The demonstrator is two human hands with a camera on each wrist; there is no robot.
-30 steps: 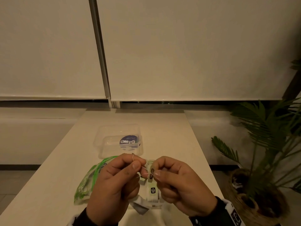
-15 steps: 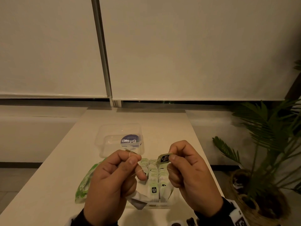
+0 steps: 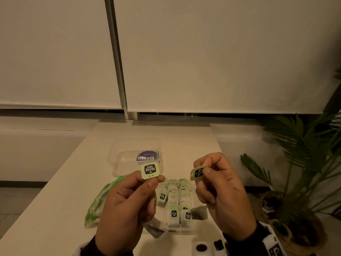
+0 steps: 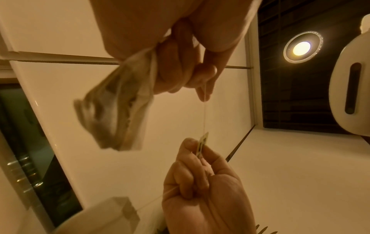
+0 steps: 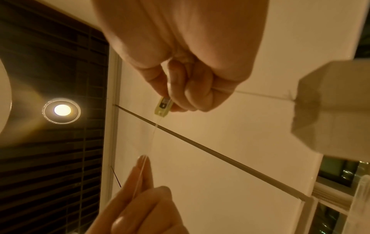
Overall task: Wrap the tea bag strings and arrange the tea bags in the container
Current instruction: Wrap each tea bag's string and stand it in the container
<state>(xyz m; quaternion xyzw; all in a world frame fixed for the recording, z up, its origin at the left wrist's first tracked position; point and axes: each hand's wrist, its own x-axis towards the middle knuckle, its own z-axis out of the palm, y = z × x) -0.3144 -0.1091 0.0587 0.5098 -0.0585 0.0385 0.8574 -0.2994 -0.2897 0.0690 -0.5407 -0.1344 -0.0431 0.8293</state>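
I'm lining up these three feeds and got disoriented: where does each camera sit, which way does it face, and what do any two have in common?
Head: worn on the head, looking forward and down at the table, the container of tea bags, both hands.
Left wrist: under the left hand, facing upward to blinds and a ceiling light; the right hand shows below.
Right wrist: under the right hand, also facing upward; left fingertips show.
Shared: all show the tag pinched by the right hand; both wrist views show the ceiling light.

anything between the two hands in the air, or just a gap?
A thin string runs from the left hand to the tag pinched by the right hand; clearest in the left wrist view, faint from the head camera.
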